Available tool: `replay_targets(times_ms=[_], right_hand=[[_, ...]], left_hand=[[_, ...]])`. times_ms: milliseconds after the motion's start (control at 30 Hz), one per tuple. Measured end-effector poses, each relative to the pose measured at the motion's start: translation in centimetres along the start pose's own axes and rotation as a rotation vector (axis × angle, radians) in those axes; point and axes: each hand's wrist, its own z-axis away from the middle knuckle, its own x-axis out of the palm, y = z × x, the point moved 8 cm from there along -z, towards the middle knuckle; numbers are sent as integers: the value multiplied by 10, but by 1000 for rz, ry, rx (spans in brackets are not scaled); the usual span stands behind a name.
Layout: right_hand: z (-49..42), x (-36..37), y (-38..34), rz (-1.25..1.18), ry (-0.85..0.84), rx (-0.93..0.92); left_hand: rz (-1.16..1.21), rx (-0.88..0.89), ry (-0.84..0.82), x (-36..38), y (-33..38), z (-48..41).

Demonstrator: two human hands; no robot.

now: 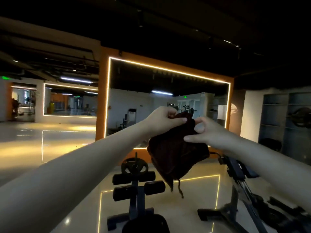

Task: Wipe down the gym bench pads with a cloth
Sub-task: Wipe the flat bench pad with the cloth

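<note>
Two bare hands held one dark, soft, crumpled cloth [175, 153] in the air above a bench [136, 190] with four black cylindrical foam rollers; the left hand [165, 121] gripped its top edge, the right hand [207, 132] pinched its side.

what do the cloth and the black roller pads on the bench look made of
Cloth: soft dark reddish-brown fabric, matte; it drapes in folds with frayed threads hanging below. Roller pads: black cylinders with a faint sheen, probably foam under vinyl, though the dim light leaves that open.
</note>
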Motion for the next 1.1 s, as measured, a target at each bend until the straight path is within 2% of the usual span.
replay_targets(times_ms=[200,400,567,833,1100], right_hand=[[-7,15,-62,30,-45,-66],[-15,57,-110,121,-54,-90],[-33,102,-140,173,-127,-140],[-65,137,-155,24,-183,-176],[-105,152,-130,199,-217,-214]], left_hand=[[14,-8,24,-68,-10,27],[141,-24,-101,-100,-47,70],[13,22,-164,-128,-71,91],[-47,-20,-59,-180,-95,99],[-92,-26,56,-177,-131,72]])
